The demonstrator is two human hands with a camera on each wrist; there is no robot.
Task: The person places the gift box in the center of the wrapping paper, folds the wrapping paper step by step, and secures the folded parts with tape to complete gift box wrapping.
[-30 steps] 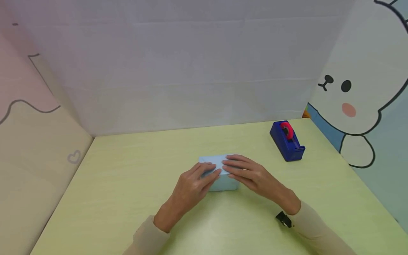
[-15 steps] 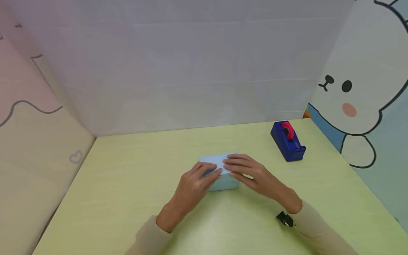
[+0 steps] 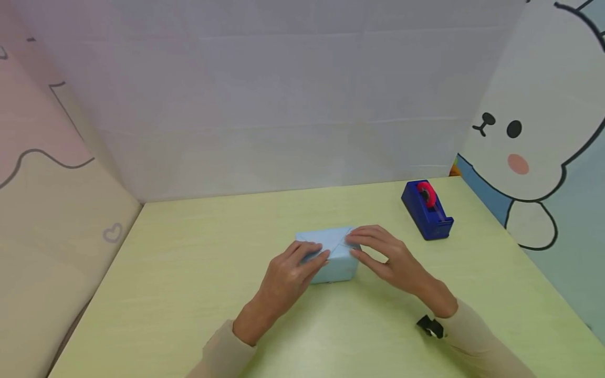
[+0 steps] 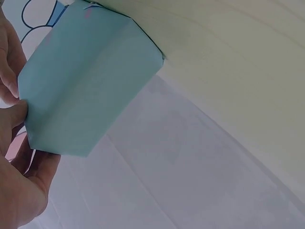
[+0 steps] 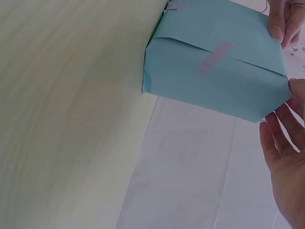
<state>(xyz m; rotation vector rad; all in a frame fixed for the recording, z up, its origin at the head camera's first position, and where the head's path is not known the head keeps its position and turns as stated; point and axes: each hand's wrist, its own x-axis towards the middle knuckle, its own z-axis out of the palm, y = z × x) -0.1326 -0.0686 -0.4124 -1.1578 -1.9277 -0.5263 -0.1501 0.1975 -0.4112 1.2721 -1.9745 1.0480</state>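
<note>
A box wrapped in light blue paper (image 3: pixel 336 270) stands on the table, a diagonal fold showing across its top. My left hand (image 3: pixel 285 270) rests on its left part, with fingers on the top paper and thumb at the front upper edge. At the right end, my right hand (image 3: pixel 393 261) touches the paper with its fingertips, its thumb held apart by the front edge. In the right wrist view a strip of pinkish tape (image 5: pixel 216 58) lies across a paper seam on the box's side. The left wrist view shows a plain side of the wrapped box (image 4: pixel 86 86).
A blue tape dispenser (image 3: pixel 427 212) with a red roll stands at the back right of the pale yellow table (image 3: pixel 189 273). A small black item (image 3: pixel 430 326) shows beside the right sleeve. White cloth hangs behind, and printed panels flank the sides.
My right hand has slid right along the box top, uncovering the diagonal fold, and its thumb and fingers have parted more. The left hand stays nearly where it was.
</note>
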